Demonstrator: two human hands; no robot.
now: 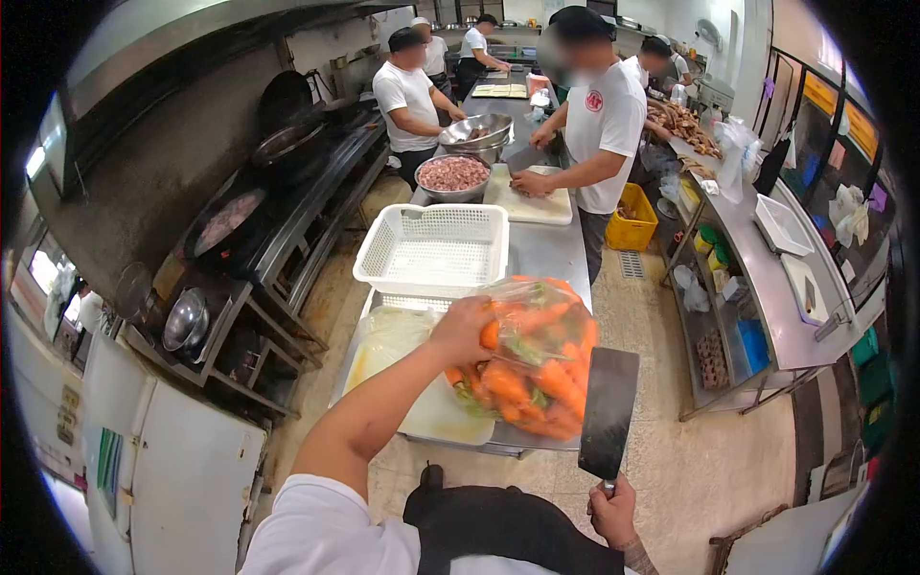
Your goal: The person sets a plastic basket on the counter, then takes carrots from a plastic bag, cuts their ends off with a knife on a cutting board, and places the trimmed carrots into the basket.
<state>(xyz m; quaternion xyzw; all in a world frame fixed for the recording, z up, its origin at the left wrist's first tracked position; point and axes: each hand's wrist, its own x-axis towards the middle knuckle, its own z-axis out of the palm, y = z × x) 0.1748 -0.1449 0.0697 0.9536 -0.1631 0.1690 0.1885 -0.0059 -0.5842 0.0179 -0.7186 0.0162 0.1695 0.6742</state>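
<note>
A clear plastic bag full of carrots [546,369] rests at the near end of the steel table, partly over a cutting board [441,422]. My left hand [464,331] grips the bag's upper left side, fingers curled round the plastic. Some orange tips and green tops show at the bag's lower left. In my right hand [613,513] is a cleaver [609,412], held by its handle with the broad dark blade pointing up, just right of the bag. A crumpled clear plastic bag [393,331] lies left of the carrots.
Beyond the bag stands a white perforated basket [433,251]. Further back are a bowl of chopped meat [452,177] and a co-worker [599,125] cutting on a white board [527,196]. Stoves with woks [230,225] line the left; a steel counter [795,316] runs along the right.
</note>
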